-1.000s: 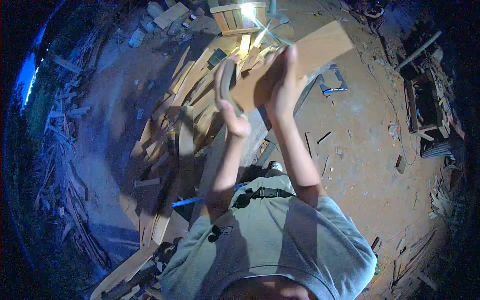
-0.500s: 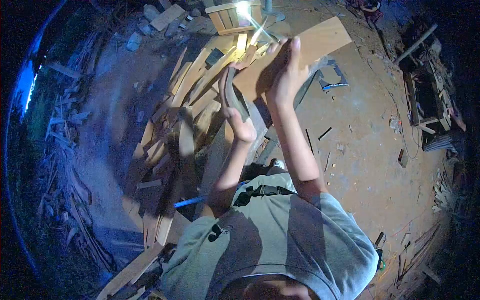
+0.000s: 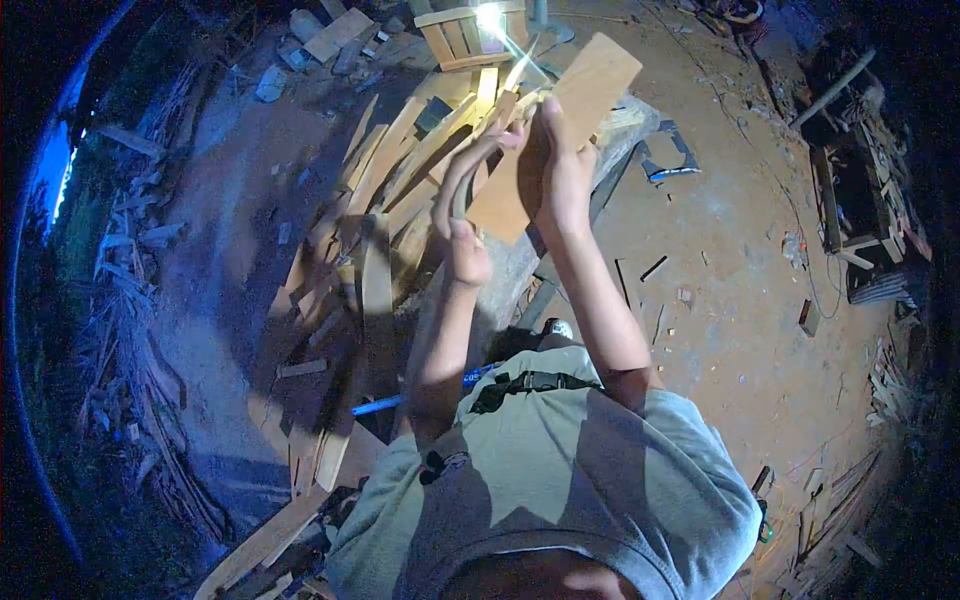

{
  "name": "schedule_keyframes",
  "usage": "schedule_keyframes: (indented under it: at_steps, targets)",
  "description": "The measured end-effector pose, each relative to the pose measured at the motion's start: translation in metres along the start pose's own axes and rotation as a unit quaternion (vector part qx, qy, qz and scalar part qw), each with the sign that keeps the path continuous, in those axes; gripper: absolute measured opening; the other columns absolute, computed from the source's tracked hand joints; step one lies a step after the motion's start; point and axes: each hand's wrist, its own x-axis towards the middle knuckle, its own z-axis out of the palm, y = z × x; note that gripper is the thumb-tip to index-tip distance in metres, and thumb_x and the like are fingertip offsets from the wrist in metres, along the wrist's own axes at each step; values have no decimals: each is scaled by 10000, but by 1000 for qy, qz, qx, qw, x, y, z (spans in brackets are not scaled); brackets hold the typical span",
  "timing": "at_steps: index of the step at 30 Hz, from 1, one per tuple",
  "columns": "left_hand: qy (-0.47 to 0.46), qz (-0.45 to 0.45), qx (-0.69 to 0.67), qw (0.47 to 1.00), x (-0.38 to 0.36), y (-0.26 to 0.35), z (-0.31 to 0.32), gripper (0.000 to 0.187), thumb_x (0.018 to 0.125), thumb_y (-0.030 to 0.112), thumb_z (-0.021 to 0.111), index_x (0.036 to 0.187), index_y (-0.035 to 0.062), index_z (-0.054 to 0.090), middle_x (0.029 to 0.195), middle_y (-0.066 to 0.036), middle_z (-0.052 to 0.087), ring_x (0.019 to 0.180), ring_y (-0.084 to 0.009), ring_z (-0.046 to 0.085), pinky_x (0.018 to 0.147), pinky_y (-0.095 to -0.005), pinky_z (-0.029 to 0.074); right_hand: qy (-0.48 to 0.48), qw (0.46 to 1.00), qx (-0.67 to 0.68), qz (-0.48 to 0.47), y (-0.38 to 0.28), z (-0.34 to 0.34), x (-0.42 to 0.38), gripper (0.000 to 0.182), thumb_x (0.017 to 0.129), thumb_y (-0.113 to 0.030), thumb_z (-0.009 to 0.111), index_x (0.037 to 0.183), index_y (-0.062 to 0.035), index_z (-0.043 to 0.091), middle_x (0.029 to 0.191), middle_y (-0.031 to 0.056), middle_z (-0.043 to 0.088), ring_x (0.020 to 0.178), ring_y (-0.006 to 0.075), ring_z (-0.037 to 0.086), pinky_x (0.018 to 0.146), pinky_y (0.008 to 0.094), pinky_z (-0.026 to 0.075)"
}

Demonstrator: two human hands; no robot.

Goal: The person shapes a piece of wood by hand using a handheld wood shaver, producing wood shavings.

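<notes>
A flat, light-brown wooden board slants up and to the right in front of me. My right hand grips it along its right side, with the thumb and fingertips near its middle. To the left of the board, my left hand is curled around a narrow, curved dark piece, which looks like wood. The fingertips of that hand reach close to the board's left edge; whether they touch it I cannot tell. Shadow hides part of the left fingers.
Loose wood strips lie piled below and left of my hands, beside a thick timber. Beyond them stand a slatted wooden crate and a bright lamp. A blue tool lies near my left forearm. Wood scraps cover the ground.
The board has turned steeper and its far end has moved left. My right hand has shifted slightly left with it, and my left hand has tilted, its fingertips moving right towards the board.
</notes>
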Motion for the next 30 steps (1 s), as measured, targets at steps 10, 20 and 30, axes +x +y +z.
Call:
schedule_keyframes:
  at_steps: [10, 20, 30]
  targets:
    - [162, 29, -53, 985, -3, 3, -13, 705, 835, 525, 247, 1183, -78, 359, 1189, -189, 424, 1141, -300, 368, 977, -390, 231, -15, 999, 34, -33, -7, -14, 9, 212, 849, -261, 506, 876, -58, 451, 741, 26, 478, 698, 120, 477, 618, 265, 419]
    - [-69, -37, 179, 981, -30, 25, -27, 769, 753, 494, 473, 1247, -70, 302, 1241, -196, 388, 1095, -264, 436, 899, -359, 351, 29, 997, 52, -52, -57, -20, -3, 207, 862, -291, 461, 875, -86, 486, 789, -1, 478, 720, 104, 452, 691, 237, 371]
    - [-185, -60, 145, 970, -37, 28, -20, 845, 740, 599, 431, 1211, -97, 345, 1229, -237, 397, 1112, -306, 436, 934, -371, 311, 7, 995, 20, -94, -61, -26, -12, 238, 879, -294, 434, 831, -63, 463, 737, 13, 435, 686, 131, 436, 663, 260, 357]
